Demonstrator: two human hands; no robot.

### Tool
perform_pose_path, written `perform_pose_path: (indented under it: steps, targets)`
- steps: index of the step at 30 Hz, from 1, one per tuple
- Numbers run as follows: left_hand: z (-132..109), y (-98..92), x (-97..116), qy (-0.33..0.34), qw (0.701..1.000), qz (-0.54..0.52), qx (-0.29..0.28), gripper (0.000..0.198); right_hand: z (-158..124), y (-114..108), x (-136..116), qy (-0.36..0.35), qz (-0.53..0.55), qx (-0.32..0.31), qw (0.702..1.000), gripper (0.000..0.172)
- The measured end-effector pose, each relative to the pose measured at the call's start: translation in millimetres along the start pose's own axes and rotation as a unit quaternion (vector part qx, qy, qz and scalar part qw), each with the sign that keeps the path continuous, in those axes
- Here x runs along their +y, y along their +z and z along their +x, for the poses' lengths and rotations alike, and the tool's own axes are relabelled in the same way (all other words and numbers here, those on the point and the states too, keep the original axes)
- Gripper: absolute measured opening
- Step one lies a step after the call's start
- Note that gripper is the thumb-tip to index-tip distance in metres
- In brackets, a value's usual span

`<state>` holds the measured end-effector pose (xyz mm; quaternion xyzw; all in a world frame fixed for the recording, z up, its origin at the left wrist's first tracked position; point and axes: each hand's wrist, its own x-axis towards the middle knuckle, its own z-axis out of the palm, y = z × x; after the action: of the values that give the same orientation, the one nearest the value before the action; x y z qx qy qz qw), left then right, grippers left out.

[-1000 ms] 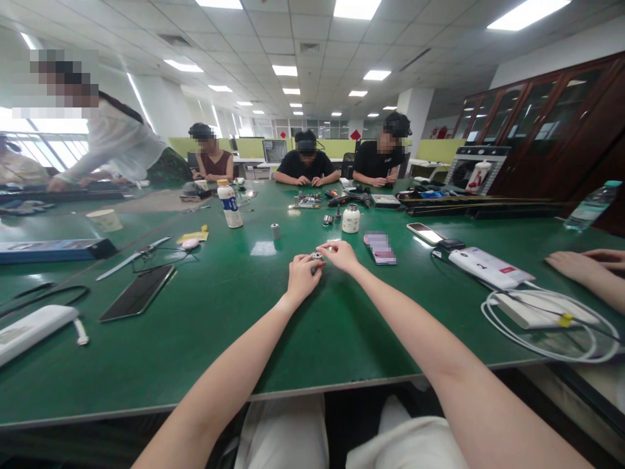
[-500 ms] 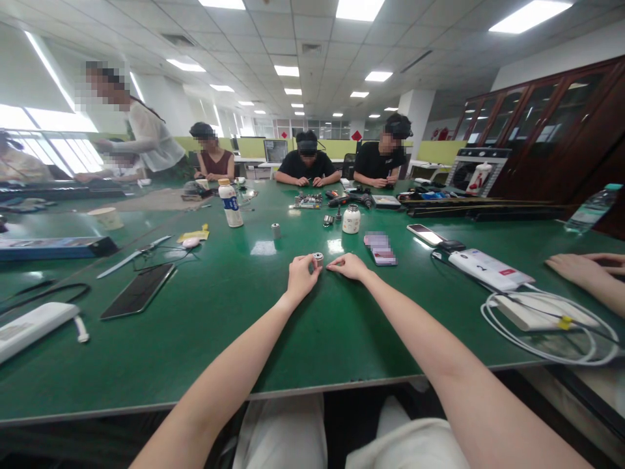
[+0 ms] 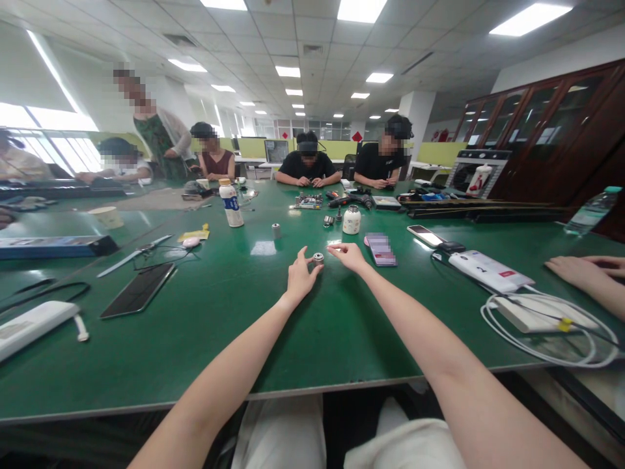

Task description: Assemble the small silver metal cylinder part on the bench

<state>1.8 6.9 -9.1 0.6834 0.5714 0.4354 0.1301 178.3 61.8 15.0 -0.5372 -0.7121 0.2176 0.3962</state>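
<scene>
Open-plan office: ceiling panels (image 3: 312, 39), desks (image 3: 254, 158).

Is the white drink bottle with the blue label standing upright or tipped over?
Upright: the bottle stands on its base on the table, cap up.

Ring (image 3: 318, 257) before jar (image 3: 351, 219) (both on table (image 3: 219, 326)).

White bottle (image 3: 231, 203), dark phone (image 3: 138, 290), white jar (image 3: 351, 219)
</scene>
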Motion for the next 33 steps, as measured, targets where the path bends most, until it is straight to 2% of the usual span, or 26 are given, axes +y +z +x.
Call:
perform_pose_path:
  steps: [3,6,14,16,21,24,30,33]
  targets:
    - [0,0.0,-1,0.0,1.0,0.016,-0.005,0.066,4,2,-10,-0.026,0.017,-0.028,0.999,0.046]
    - [1,0.0,-2,-0.002,1.0,0.025,-0.01,0.064,2,4,-20,-0.049,-0.018,-0.054,0.997,0.038]
    - [0,-0.7,-2,-0.014,1.0,0.019,-0.018,0.065,-8,3,-37,-0.046,-0.111,-0.052,0.991,0.025]
    - [0,-1.0,-2,-0.016,1.0,0.019,-0.018,0.065,-9,3,-37,-0.044,-0.109,-0.048,0.992,0.027]
    - [-1,-1.6,1,-0.017,1.0,0.016,-0.015,0.068,-9,1,-33,-0.012,-0.071,-0.004,0.997,0.055]
    - [-1,-1.5,1,-0.016,1.0,0.014,-0.015,0.067,-8,0,-29,-0.011,-0.059,0.004,0.998,0.052]
    - [0,-0.6,-3,-0.015,1.0,0.014,-0.02,0.064,-8,5,-27,-0.042,-0.069,-0.04,0.996,0.037]
    - [0,-1.2,-2,-0.013,1.0,0.018,-0.021,0.062,-3,8,-27,-0.043,-0.055,-0.027,0.997,0.039]
